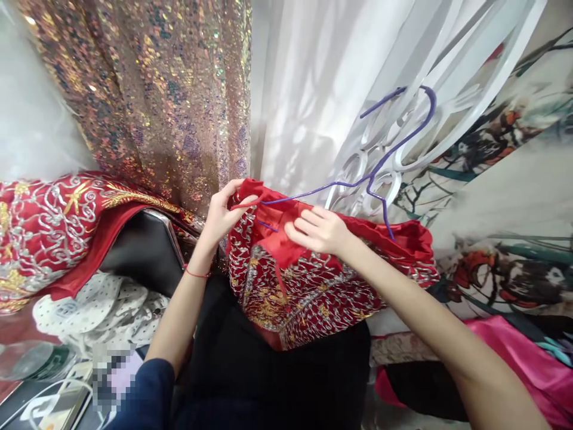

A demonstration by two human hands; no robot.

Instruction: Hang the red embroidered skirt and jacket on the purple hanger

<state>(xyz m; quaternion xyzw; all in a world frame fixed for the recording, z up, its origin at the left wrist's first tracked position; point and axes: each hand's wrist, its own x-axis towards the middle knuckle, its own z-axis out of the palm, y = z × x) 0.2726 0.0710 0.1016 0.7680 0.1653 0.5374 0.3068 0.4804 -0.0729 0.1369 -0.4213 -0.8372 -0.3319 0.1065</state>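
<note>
A dark red garment [308,298] with silver and gold embroidery and a bright red lining lies across my lap, partly on a purple wire hanger [344,182]. At its left corner my left hand [226,212] grips the red edge between thumb and fingers, beside the hanger's left end. My right hand [320,232] is at the middle of the opening, fingers bent on the red lining; its fingertips are partly hidden. The hanger's right arm runs into the garment's right side, and its hook points up and right. A narrow red strip hangs from the lining.
Another red embroidered garment [54,233] lies over a black seat at left. A sequined curtain [170,89] hangs behind, with a white openwork chair back [447,107] at right. Below left are dotted white fabric [102,307], a bottle [40,360] and a cable; pink fabric [514,352] lies lower right.
</note>
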